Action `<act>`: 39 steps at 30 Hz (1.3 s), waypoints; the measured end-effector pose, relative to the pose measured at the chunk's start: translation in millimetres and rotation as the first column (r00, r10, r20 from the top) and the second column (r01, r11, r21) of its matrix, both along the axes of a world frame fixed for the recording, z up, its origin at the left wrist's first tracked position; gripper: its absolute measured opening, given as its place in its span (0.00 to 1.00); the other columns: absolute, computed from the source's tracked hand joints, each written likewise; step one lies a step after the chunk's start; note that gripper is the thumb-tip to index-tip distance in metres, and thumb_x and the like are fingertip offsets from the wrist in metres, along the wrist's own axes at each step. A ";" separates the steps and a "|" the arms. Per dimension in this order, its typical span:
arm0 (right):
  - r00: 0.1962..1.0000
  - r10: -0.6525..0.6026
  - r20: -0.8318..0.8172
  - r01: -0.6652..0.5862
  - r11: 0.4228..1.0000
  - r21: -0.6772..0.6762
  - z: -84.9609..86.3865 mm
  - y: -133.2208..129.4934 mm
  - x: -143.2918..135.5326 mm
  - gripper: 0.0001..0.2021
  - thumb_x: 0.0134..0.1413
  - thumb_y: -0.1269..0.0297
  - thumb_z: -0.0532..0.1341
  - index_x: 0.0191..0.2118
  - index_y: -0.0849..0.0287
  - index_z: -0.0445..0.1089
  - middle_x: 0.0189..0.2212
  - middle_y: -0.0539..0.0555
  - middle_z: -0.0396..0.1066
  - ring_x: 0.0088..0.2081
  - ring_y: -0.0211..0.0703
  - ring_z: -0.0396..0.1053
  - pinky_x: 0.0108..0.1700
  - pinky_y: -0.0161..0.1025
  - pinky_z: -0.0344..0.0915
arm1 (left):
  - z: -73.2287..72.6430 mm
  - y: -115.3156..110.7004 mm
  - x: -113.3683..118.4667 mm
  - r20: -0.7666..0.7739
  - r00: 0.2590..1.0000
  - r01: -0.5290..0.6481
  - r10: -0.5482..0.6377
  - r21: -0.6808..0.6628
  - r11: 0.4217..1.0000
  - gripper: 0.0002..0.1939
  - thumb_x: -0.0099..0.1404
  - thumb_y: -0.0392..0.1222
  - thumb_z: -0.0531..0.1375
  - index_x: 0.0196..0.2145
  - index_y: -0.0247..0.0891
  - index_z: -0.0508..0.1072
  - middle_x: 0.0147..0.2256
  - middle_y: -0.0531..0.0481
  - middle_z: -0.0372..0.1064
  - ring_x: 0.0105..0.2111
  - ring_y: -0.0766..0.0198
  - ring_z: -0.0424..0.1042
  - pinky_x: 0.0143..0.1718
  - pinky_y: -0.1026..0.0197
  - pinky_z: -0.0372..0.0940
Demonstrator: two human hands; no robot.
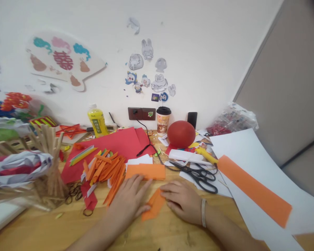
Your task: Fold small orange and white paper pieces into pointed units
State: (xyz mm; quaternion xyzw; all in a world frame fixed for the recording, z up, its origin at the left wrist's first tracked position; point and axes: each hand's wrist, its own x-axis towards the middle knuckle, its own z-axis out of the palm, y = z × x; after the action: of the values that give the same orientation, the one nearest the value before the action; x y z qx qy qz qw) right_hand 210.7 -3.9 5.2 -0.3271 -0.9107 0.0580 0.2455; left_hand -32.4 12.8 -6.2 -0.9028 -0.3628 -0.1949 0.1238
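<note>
A small folded piece of orange paper [155,205] lies on the wooden table between my two hands. My left hand [129,195] is flat with fingers stretched apart; its thumb touches the paper's left side, and its fingertips reach a stack of orange paper strips [146,170]. Curled fingers of my right hand [184,202] grip the folded paper's upper right edge; the thumb is partly hidden. A pile of folded orange paper pieces [104,165] is left of my left hand. Black-handled scissors [196,174] lie beyond my right hand.
Large white sheets [261,167] with a long orange strip [253,190] cover the right. Red paper [115,141], a yellow bottle [97,122], a paper cup [162,122], a red balloon [181,134] and a yellow glue gun [206,154] stand behind. Wooden sticks [51,157] bunch at left.
</note>
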 end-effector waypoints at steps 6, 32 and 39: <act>0.973 -0.194 0.126 0.179 0.977 0.118 -5.5 2.2 -0.3 0.05 0.55 0.67 0.58 0.34 0.57 0.71 0.32 0.54 0.69 0.35 0.43 0.63 0.37 0.41 0.60 | 14.8 -6.9 6.7 0.056 0.994 0.097 -0.098 0.029 0.995 0.17 0.70 0.40 0.46 0.30 0.36 0.70 0.32 0.46 0.68 0.34 0.60 0.66 0.35 0.58 0.64; 0.998 -0.017 0.062 0.009 0.991 0.131 -7.3 8.0 -0.3 0.07 0.59 0.67 0.54 0.33 0.58 0.69 0.33 0.53 0.74 0.33 0.42 0.66 0.35 0.40 0.60 | 7.0 -4.6 5.1 0.048 0.964 0.265 -0.263 -0.044 0.963 0.15 0.71 0.37 0.43 0.44 0.36 0.68 0.35 0.44 0.70 0.38 0.60 0.69 0.39 0.58 0.67; 0.986 -0.079 -0.148 0.080 0.997 0.006 -12.3 7.0 -4.8 0.07 0.57 0.71 0.54 0.30 0.58 0.68 0.34 0.55 0.72 0.36 0.42 0.65 0.39 0.40 0.63 | 9.0 -6.6 14.2 0.226 0.957 0.212 -0.181 -0.117 0.970 0.15 0.69 0.36 0.46 0.33 0.37 0.71 0.29 0.47 0.69 0.32 0.62 0.69 0.37 0.60 0.67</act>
State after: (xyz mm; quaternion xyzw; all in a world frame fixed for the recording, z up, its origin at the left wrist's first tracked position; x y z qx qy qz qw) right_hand 205.9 3.1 -7.0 -0.3566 -0.8766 0.0668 0.3162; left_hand -18.2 6.2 2.7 -0.9147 -0.2951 -0.2761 0.0004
